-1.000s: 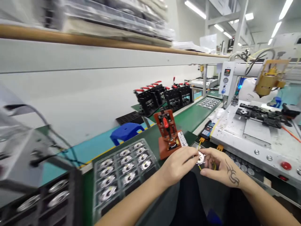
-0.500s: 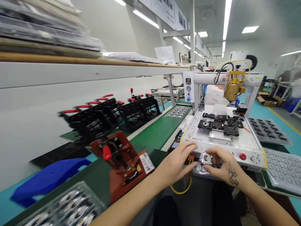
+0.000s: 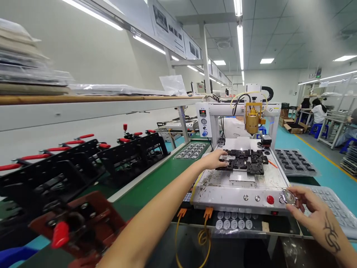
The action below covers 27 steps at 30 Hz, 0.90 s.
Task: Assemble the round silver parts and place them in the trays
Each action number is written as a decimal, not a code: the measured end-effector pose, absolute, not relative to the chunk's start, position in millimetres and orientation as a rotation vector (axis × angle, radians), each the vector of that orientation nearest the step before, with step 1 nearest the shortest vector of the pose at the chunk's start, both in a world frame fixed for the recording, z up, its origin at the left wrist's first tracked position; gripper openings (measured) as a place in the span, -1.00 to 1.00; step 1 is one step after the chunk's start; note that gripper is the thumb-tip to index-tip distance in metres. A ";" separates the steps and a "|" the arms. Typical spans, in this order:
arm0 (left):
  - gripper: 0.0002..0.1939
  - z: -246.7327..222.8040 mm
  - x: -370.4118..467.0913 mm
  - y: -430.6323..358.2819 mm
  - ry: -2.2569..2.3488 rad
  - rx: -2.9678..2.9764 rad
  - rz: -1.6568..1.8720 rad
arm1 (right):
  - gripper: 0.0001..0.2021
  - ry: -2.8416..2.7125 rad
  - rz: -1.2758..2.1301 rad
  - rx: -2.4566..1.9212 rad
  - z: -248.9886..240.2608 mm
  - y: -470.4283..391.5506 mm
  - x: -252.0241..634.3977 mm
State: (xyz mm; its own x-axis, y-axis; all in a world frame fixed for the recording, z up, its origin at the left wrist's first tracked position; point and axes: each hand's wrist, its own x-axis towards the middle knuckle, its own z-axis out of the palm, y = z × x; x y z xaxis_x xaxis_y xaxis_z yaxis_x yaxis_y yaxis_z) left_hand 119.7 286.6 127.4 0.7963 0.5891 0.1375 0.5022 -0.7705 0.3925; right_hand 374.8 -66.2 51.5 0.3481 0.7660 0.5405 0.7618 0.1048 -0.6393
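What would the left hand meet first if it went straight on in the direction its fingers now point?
Probably the black fixture: the left hand's fingertips overlap its left end in this view, though contact is unclear.

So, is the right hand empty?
No, the right hand holds a shiny round part between its thumb and fingers, near the white machine.

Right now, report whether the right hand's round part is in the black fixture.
Out: the right hand holds the round part away from the black fixture.
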 end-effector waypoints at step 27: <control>-0.62 151.6 76.5 236.6 0.700 2.307 0.902 | -0.76 -1.886 0.134 -1.582 93.6 162.4 309.8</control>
